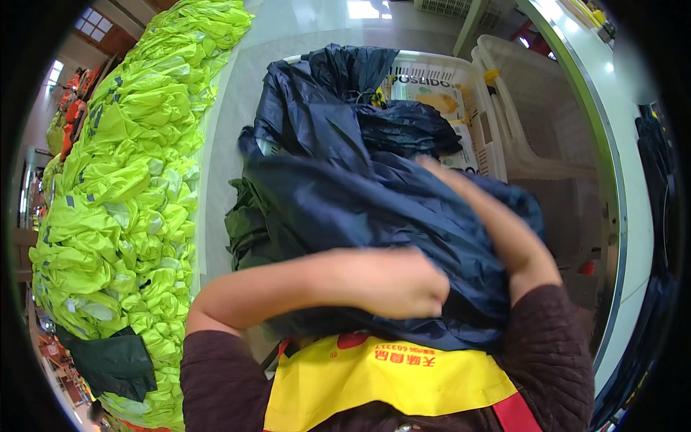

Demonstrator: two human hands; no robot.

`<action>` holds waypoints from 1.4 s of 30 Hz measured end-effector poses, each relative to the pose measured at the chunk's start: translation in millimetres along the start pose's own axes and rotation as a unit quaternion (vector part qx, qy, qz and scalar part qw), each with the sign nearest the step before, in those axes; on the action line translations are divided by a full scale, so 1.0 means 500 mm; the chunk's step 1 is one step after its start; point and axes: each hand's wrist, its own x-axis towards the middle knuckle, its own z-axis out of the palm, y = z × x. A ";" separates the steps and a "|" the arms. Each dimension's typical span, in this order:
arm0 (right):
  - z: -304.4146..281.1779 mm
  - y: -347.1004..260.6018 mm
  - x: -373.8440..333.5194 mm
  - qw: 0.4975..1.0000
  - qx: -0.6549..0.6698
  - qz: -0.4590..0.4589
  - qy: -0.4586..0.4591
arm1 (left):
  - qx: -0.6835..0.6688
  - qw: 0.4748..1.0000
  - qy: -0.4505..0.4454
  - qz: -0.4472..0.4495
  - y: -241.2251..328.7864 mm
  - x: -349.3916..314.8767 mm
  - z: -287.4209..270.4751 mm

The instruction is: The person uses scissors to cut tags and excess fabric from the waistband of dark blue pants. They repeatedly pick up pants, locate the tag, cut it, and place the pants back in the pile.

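Observation:
A heap of shiny dark navy nylon fabric [338, 194], probably a garment, spreads in front of me over a white plastic basket [491, 137]. My left hand [410, 284] crosses toward the right above the near part of the fabric, curled like a fist. It is blurred, and its fingertips are hidden, so what it grips does not show. Farther off, my right hand [434, 167] reaches onto the fabric's right side, its fingers smeared by motion. A gathered, bunched piece of the navy fabric [410, 129] lies beyond it.
A long pile of neon-yellow garments [137, 216] runs along the left, with a dark green cloth [115, 363] on its near end. Dark green fabric [248, 223] pokes out beside the navy heap. A printed carton [428, 93] sits in the basket. A pale-topped table [637, 216] borders the right.

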 end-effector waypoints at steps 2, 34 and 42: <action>0.054 -0.101 -0.009 0.928 0.348 0.124 0.039 | 0.051 0.969 0.239 0.035 -0.078 -0.033 -0.115; 0.046 -0.145 -0.070 0.181 0.920 0.201 0.284 | 0.369 0.783 0.431 -0.254 -0.662 0.024 -0.424; 0.080 -0.095 -0.081 -0.015 0.898 0.209 0.386 | 0.210 0.815 0.536 -0.068 -0.546 0.152 -0.384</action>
